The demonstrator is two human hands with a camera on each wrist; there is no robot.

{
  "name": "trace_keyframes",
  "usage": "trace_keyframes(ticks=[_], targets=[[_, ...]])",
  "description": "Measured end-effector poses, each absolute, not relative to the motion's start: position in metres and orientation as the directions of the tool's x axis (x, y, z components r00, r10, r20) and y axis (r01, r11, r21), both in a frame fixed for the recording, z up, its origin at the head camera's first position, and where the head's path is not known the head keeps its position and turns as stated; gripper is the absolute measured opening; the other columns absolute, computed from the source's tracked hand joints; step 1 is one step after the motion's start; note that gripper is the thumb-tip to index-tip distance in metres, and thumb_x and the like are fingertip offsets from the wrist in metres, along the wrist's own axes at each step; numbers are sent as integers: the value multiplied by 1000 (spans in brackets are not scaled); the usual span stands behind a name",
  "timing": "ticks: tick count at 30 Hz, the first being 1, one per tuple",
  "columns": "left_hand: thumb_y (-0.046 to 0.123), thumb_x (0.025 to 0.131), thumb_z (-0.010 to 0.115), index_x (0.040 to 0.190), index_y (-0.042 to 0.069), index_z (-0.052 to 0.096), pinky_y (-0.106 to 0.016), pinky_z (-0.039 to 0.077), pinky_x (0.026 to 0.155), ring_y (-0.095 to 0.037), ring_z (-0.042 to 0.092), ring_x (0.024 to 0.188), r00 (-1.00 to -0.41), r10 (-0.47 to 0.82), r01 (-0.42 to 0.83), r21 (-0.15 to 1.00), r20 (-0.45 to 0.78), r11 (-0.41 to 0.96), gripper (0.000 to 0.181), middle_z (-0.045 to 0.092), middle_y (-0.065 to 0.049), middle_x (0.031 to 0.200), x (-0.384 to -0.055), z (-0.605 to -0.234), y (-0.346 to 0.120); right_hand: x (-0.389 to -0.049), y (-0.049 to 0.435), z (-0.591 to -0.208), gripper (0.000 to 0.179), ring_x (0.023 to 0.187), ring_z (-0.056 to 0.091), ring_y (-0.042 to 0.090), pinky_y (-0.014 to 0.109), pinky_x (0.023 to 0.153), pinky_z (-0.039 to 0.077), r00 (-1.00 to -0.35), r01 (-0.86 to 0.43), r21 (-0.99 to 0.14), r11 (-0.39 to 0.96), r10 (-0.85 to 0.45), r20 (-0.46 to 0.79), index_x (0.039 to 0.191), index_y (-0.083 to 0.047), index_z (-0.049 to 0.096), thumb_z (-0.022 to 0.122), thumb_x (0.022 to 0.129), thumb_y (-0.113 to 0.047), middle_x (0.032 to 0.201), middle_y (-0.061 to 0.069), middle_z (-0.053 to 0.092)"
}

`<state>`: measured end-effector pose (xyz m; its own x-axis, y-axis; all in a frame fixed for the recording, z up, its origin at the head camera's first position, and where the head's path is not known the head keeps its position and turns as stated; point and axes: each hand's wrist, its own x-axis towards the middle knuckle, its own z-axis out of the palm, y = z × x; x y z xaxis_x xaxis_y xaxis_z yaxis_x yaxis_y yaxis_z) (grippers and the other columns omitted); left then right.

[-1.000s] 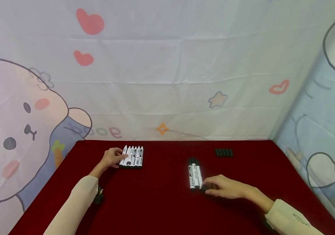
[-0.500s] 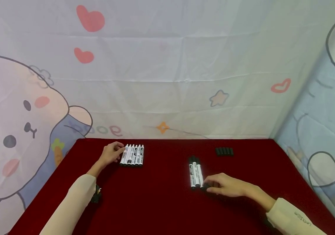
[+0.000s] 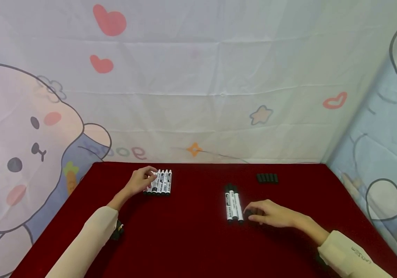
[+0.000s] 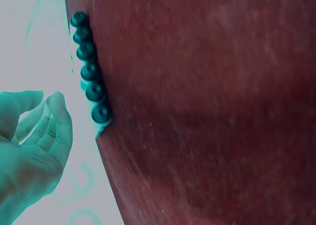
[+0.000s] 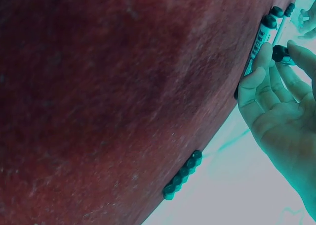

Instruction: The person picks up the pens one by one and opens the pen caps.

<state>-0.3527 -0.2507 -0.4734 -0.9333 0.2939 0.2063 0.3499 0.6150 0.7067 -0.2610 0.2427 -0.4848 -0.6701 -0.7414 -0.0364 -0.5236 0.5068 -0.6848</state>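
Note:
In the head view my left hand (image 3: 140, 181) hovers over the left end of a row of white markers (image 3: 163, 183) lying side by side at the far left of the table. The left wrist view shows the left hand's thumb and fingers apart with nothing between them, beside the markers' black ends (image 4: 90, 71). My right hand (image 3: 275, 213) is just right of three white markers (image 3: 234, 206) with black tops. Between its thumb and fingers it pinches a small black cap (image 5: 283, 55), seen best in the right wrist view.
A row of several black caps (image 3: 267, 178) lies at the back right of the dark red table (image 3: 191, 231). A printed cloth backdrop (image 3: 198, 96) stands behind the table's far edge.
My left hand drew back slightly from the leftmost marker, then moved right over the row. My right hand has lifted a little away from the third marker's lower end, holding the cap.

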Motion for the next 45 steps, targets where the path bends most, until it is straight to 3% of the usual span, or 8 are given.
trace_keyframes(ticks=[5, 13, 23, 28, 32, 41, 45], targets=[[2, 101, 61, 123, -12, 62, -25, 51, 46, -34, 66, 61, -915, 340, 390, 690, 217, 610, 27, 69, -31, 100, -350, -473, -240, -264, 250, -485, 33, 77, 63, 3, 22, 69, 56, -678, -531, -679, 507, -734, -18, 128, 0, 62, 57, 106, -25, 104, 5, 69], [1, 100, 61, 121, -11, 62, -20, 47, 45, -35, 64, 59, -887, 406, 439, 676, 220, 592, 24, 70, -28, 97, -340, -469, -219, -268, 260, -482, 28, 101, 64, 9, 25, 84, 56, -704, -605, -589, 535, -705, 83, 123, -5, 66, 58, 106, -25, 112, 4, 71], [5, 102, 60, 125, -9, 61, -22, 50, 47, -33, 64, 63, -841, 513, 483, 665, 171, 570, 27, 67, -25, 98, -327, -461, -191, -281, 279, -474, 28, 89, 54, 2, 22, 77, 51, -764, -563, -606, 561, -633, 124, 125, -4, 66, 60, 104, -20, 105, 0, 66], [6, 102, 59, 126, -7, 61, -22, 51, 50, -37, 65, 65, -810, 568, 504, 667, 145, 549, 27, 68, -28, 99, -320, -457, -176, -289, 292, -475, 33, 93, 62, 9, 24, 75, 54, -819, -483, -635, 603, -567, 84, 130, -1, 62, 59, 105, -22, 111, 7, 69], [6, 102, 60, 125, -7, 61, -22, 51, 50, -34, 65, 64, -779, 609, 541, 653, 151, 530, 27, 70, -26, 97, -318, -457, -165, -297, 301, -476, 38, 83, 63, 15, 24, 66, 54, -848, -424, -657, 623, -527, 47, 133, 3, 59, 58, 106, -23, 106, 11, 70], [7, 101, 61, 126, -6, 61, -20, 48, 48, -35, 66, 65, -740, 660, 562, 658, 129, 501, 28, 70, -25, 95, -312, -458, -144, -306, 320, -476, 42, 82, 64, 13, 29, 64, 55, -855, -395, -667, 632, -518, 17, 136, 7, 55, 56, 106, -23, 109, 16, 71], [7, 101, 62, 125, -5, 62, -20, 48, 48, -27, 65, 62, -727, 675, 579, 639, 124, 506, 27, 71, -22, 95, -310, -460, -139, -308, 321, -476, 43, 79, 64, 13, 29, 63, 55, -855, -402, -673, 621, -518, 33, 137, 9, 54, 54, 107, -22, 105, 16, 72]])
